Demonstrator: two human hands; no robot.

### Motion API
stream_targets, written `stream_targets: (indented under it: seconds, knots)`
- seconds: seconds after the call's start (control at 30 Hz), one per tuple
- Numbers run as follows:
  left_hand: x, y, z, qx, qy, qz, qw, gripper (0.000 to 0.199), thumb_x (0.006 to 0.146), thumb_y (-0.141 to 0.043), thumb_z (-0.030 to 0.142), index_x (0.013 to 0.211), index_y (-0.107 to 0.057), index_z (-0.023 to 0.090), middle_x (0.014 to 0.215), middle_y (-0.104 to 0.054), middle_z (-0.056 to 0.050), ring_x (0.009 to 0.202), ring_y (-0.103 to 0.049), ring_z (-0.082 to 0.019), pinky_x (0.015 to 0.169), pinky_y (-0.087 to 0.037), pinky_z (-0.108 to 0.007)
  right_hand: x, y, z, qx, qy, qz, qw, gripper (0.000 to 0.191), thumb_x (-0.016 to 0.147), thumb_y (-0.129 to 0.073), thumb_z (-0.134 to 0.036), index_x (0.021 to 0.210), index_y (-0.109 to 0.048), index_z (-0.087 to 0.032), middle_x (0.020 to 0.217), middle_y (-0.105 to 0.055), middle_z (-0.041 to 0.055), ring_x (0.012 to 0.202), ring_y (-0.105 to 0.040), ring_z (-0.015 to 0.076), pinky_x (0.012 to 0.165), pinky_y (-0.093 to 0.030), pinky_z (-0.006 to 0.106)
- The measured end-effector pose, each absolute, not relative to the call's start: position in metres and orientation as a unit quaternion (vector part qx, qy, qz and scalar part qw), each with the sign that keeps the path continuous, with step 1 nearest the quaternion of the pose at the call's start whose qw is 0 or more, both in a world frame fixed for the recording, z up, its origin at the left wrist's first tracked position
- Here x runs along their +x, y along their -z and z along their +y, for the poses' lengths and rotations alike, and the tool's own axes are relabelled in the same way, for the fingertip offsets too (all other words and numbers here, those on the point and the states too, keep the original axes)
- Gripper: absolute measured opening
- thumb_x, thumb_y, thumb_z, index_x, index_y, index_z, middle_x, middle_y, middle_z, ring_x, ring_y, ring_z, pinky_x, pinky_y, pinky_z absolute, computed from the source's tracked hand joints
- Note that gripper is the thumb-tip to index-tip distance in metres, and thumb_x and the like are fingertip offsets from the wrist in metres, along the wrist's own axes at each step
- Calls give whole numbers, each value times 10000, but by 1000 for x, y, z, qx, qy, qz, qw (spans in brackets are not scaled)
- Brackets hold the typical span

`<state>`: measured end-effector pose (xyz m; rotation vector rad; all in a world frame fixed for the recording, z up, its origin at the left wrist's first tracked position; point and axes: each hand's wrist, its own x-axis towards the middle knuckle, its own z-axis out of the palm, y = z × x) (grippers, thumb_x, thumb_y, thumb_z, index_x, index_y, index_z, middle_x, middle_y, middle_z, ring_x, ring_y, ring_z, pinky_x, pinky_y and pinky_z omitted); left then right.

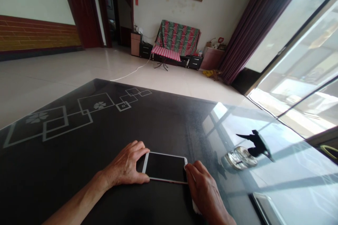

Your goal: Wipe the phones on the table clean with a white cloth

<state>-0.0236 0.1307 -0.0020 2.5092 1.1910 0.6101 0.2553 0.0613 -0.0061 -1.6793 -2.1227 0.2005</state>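
A smartphone (167, 167) with a white frame and a dark screen lies face up on the dark glossy table (161, 119). My left hand (129, 165) grips its left end, thumb on the near edge and fingers on the far edge. At the phone's right end, my right hand (204, 190) is closed, its fingertips touching the corner. Something white (195, 208) shows under the right palm; its kind is mostly hidden by the hand. A clear spray bottle (241, 158) with a black trigger head stands to the right of my right hand.
A flat, silver-edged object (268, 209) lies at the table's lower right. Beyond the table's far edge, a white cord (132, 74) runs over the floor to a cabinet (195, 62) by the wall. Glass doors (311, 52) and a purple curtain (264, 24) are on the right.
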Motion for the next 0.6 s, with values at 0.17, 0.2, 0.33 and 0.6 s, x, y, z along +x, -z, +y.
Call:
stream_targets:
  seconds: [0.17,0.2,0.33,0.6]
  knots:
    - [-23,0,130,872,-202,419,156,584,529,-795,339,1057,-601,182,928,-544,-30,866,-512,-224,824,-461,-366,256,8,76,-605,-65,-766,210,267,984,-365,-275,823,-566,-202,822,-510,32,737,-536,155,697,-421,273]
    - [-23,0,130,871,-200,419,159,583,530,-794,337,1057,-601,178,930,-544,-32,867,-510,-224,820,-461,-365,256,8,78,-606,-62,-765,211,270,983,-366,-276,824,-569,-199,819,-508,32,737,-536,157,695,-420,274]
    - [-23,-1,130,870,-194,423,165,584,540,-789,337,1068,-596,180,944,-542,-35,882,-504,-226,805,-460,-356,256,6,85,-606,-61,-764,214,278,982,-370,-275,839,-593,-192,802,-502,31,735,-535,159,684,-417,271]
    - [-23,-1,130,870,-192,422,167,554,558,-771,342,1058,-600,178,925,-544,-32,856,-506,-220,798,-453,-362,265,1,67,-596,-104,-771,199,262,982,-366,-245,855,-590,-200,810,-507,22,729,-532,142,684,-409,259]
